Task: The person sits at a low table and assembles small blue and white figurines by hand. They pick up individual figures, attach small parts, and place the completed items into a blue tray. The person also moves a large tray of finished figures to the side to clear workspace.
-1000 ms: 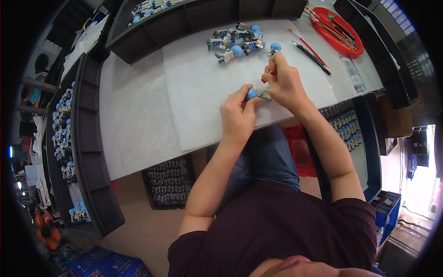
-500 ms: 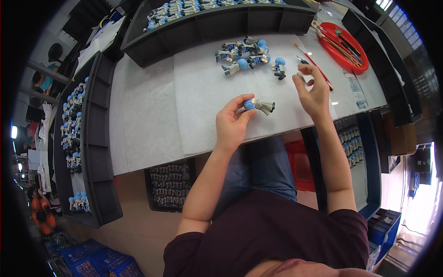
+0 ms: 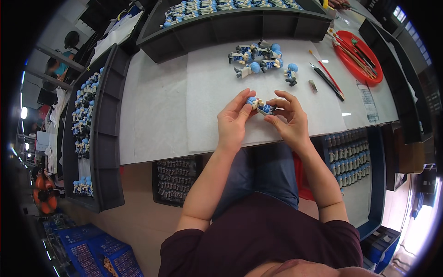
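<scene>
A small toy figure (image 3: pixel 260 106) with a blue head and a blue and white body lies sideways between my two hands over the white mat (image 3: pixel 203 97). My left hand (image 3: pixel 234 121) pinches its head end. My right hand (image 3: pixel 288 121) grips its body and legs with fingertips. A loose pile of similar blue-headed figures (image 3: pixel 256 56) lies further back on the mat, and one figure (image 3: pixel 291 74) lies apart to their right.
Black trays of figures stand at the left (image 3: pixel 87 120) and along the back (image 3: pixel 230 14). A red dish (image 3: pixel 357 57) with brushes sits at the back right, loose brushes (image 3: pixel 326 76) beside it. More trays of figures sit low by my knees (image 3: pixel 177 177) and right (image 3: pixel 350 154).
My right hand came back from the right and closed on the figure that my left hand held alone. Both hands now hold it nearer the mat's front edge.
</scene>
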The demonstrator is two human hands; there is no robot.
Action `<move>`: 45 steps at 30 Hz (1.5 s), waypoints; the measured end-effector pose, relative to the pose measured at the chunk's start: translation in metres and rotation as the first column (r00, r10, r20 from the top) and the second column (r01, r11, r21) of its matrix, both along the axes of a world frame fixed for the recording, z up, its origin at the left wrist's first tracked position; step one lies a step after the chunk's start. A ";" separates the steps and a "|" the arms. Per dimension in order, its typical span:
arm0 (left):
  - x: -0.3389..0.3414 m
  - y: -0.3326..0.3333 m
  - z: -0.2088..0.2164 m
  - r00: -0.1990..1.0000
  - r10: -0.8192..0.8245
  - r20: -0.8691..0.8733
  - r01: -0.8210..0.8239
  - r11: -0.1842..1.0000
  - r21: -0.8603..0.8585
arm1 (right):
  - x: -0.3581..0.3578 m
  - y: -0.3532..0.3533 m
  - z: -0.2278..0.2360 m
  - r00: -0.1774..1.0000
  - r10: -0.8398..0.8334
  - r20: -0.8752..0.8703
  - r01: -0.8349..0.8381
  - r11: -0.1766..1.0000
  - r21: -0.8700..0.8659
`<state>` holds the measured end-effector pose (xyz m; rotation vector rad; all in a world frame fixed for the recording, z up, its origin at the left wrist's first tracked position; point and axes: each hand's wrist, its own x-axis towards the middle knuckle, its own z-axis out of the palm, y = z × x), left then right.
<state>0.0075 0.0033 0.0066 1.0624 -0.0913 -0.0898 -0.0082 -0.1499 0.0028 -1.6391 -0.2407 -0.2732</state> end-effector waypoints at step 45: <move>0.003 0.003 -0.003 0.999 -0.031 -0.020 0.030 0.999 -0.016 | -0.003 0.004 -0.001 0.997 -0.034 0.064 0.045 0.980 -0.195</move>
